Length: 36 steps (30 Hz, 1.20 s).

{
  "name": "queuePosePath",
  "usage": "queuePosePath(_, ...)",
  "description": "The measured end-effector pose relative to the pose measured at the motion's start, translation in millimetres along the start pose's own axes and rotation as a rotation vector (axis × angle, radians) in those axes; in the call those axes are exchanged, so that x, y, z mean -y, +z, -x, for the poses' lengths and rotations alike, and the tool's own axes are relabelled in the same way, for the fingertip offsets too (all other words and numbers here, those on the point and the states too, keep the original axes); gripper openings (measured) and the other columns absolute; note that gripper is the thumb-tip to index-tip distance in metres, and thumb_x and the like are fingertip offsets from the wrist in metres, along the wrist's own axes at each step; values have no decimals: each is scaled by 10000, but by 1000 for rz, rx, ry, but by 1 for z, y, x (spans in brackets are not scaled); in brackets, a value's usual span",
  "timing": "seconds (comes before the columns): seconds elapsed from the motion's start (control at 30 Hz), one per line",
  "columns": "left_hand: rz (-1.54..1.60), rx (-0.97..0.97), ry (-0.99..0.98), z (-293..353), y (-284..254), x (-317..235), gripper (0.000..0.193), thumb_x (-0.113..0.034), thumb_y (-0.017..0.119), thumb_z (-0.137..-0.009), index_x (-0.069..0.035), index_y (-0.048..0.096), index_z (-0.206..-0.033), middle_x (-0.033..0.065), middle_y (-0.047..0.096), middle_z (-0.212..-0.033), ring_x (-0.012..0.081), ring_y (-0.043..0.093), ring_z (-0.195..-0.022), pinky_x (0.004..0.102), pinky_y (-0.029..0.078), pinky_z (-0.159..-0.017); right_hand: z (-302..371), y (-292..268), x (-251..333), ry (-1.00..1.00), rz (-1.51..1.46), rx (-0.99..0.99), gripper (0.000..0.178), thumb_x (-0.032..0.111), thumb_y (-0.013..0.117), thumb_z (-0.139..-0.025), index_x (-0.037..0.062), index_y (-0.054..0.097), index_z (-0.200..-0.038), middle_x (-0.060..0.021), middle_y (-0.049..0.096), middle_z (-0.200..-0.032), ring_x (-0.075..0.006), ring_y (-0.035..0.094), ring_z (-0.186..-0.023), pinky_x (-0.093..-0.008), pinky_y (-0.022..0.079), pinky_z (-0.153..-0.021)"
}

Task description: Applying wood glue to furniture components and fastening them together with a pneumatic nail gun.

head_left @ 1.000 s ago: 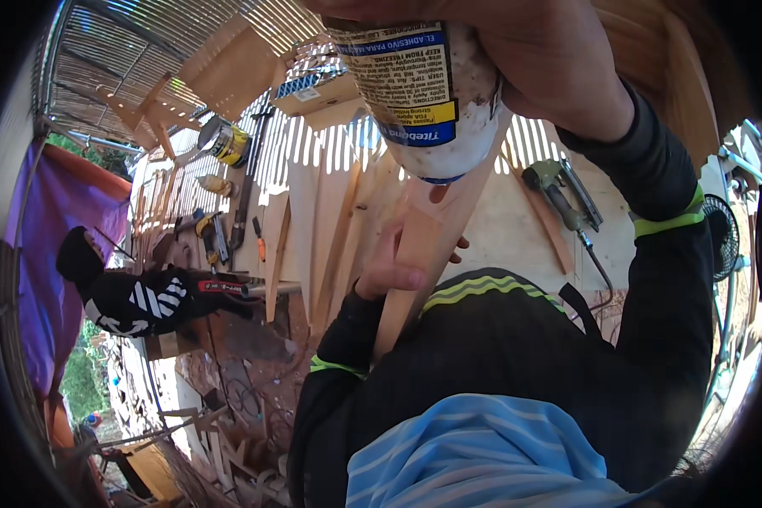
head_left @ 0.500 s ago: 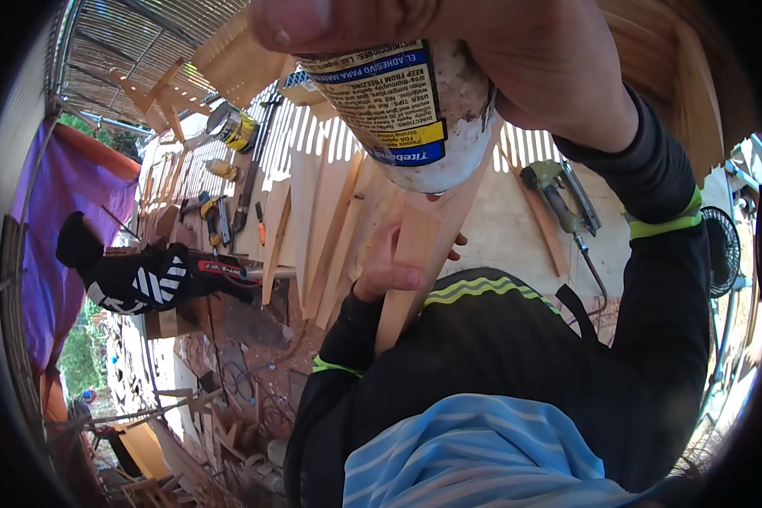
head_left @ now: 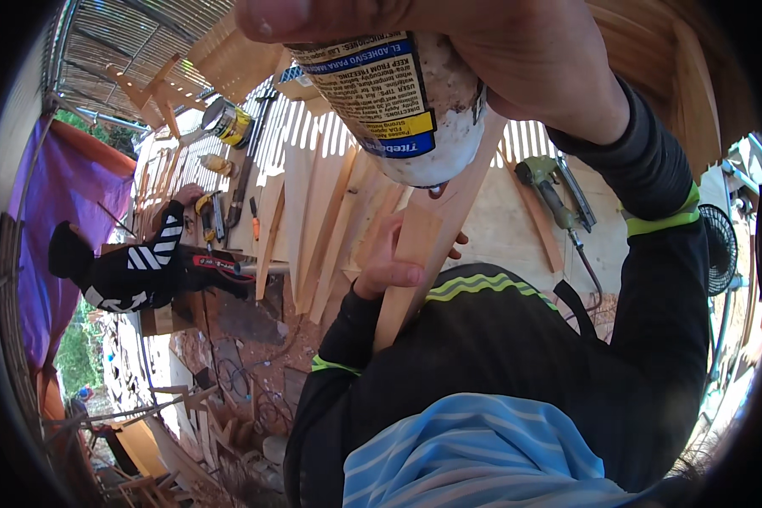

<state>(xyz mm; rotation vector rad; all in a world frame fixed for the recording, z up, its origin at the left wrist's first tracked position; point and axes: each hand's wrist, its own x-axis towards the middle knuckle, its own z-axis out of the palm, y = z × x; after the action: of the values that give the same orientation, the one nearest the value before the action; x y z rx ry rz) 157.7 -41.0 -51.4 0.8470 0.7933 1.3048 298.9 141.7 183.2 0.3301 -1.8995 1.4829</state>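
Observation:
Close to the camera, my right hand (head_left: pixel 525 63) is wrapped around a dirty white glue bottle (head_left: pixel 449 140) with a printed label, tipped upside down. A brown drop of glue (head_left: pixel 437 191) shows at the bottle's lower end, over a long pale wooden board (head_left: pixel 427 241). My left hand (head_left: pixel 388 266) grips that board from its left side, thumb on the face and fingertips showing past the far edge. The board slants from my lap up under the bottle, where its far part is partly hidden.
Several wood strips (head_left: pixel 326 229) lie on the worktable (head_left: pixel 508 212) to the left. A nail gun (head_left: pixel 559 190) with a hose lies at right. Further left are a yellow tool (head_left: pixel 210 216), an orange-handled tool (head_left: pixel 255 222), a can (head_left: pixel 227 124) and a co-worker (head_left: pixel 135 271). A fan (head_left: pixel 718 251) stands far right.
My right hand and the bottle have shifted slightly left, and a drop shows more clearly beneath it. My left hand keeps its grip. The co-worker's arm now stretches toward the yellow tool.

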Motion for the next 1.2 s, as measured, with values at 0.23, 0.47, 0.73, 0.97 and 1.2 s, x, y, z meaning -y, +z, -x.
queuePosePath(0.23,-16,-7,11,-1,3,-2,1052,-479,909,-612,96,527,-1405,219,663,-1255,314,676,-1183,445,584,-1003,0,-2,1,-7,-10,4,336,255,850,-917,29,672,-1091,-36,720,-917,-104,661,-782,-264,542,-669)
queuePosePath(0.47,-21,-8,2,-3,7,-3,1057,-485,903,-616,88,520,-1417,204,653,-1260,311,670,-1194,446,586,-1005,2,-7,7,-17,-12,0,337,260,855,-913,29,676,-1080,-36,722,-916,-104,662,-780,-260,541,-666)
queuePosePath(0.73,-23,8,9,-6,11,-7,1053,-477,916,-627,83,513,-1423,203,648,-1269,319,665,-1206,459,582,-1014,5,-12,11,-28,-1,-6,339,266,861,-908,28,680,-1068,-36,724,-915,-103,662,-778,-257,540,-664)
queuePosePath(0.97,-42,11,-5,-7,10,-5,1055,-483,909,-623,81,515,-1422,206,655,-1259,318,666,-1200,455,578,-1022,8,-15,16,-23,2,-11,340,270,867,-905,28,683,-1057,-36,726,-914,-103,663,-776,-254,540,-661)
queuePosePath(1.2,-61,16,-23,-7,9,-5,1058,-489,900,-619,82,517,-1423,208,656,-1255,311,667,-1186,451,573,-1025,8,-15,20,-15,-1,-11,342,275,872,-901,28,687,-1046,-36,729,-913,-102,664,-775,-251,539,-659)
